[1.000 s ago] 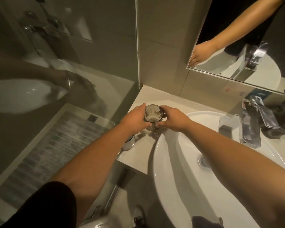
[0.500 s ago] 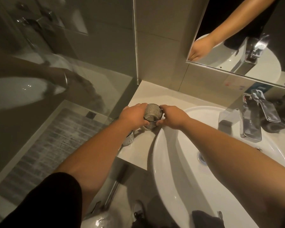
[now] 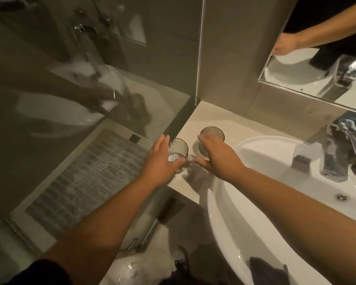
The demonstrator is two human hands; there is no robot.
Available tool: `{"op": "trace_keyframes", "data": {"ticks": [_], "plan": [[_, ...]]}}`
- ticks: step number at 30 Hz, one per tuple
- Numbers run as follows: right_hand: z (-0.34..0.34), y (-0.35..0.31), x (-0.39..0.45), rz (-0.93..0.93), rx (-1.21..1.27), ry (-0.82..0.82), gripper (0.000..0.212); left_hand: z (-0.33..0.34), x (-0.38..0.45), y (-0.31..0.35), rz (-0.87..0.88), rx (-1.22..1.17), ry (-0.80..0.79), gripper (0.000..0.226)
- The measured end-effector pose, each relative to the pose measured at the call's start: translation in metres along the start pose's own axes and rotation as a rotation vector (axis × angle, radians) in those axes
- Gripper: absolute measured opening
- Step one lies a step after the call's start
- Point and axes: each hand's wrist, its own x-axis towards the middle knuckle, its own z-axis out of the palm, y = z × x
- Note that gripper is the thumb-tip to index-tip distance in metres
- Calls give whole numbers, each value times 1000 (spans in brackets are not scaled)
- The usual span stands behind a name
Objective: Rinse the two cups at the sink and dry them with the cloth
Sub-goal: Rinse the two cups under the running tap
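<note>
1. Far left: a clear glass shower screen carries dim reflections; behind it a grey striped bath mat lies on the shower floor.
2. Your left hand is stretched out over the left edge of the pale stone bench. The fingers are straight and spread, holding nothing; the thumb lies against the near side of the first cup.
3. First cup: a ribbed clear glass tumbler, upright on the bench at its left edge, just right of your left hand.
4. Second cup: a ribbed smoky-grey glass tumbler, upright on the bench, near the first cup but apart from it and further back.
5. Your right hand hangs in front of the second tumbler, fingers straight and relaxed, with nothing gripped. The fingertips overlap the tumbler's near wall; you cannot tell from this view whether they touch it.
6. Right of the cups: a white oval ceramic basin. Your right forearm crosses above it.
7. A dark grey cloth lies on the basin's near rim, bottom of view.
8. Far right: a chrome mixer tap stands at the back of the basin, with a metal-framed wall mirror above.
</note>
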Motion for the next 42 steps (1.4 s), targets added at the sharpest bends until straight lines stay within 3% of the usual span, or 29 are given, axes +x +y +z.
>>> {"op": "trace_keyframes", "data": {"ticks": [10, 18, 34, 42], "plan": [[50, -18, 21, 241, 228, -164, 94, 9, -10, -34, -172, -174, 17, 67], [51, -17, 28, 252, 372, -194, 73, 11, -3, -41, -202, -212, -6, 15], [-7, -33, -7, 265, 489, 87, 65, -6, -23, 4, 74, -447, 39, 33], [-52, 4, -95, 440, 467, 172, 66, 45, -33, 72, 189, -448, -136, 35]]}}
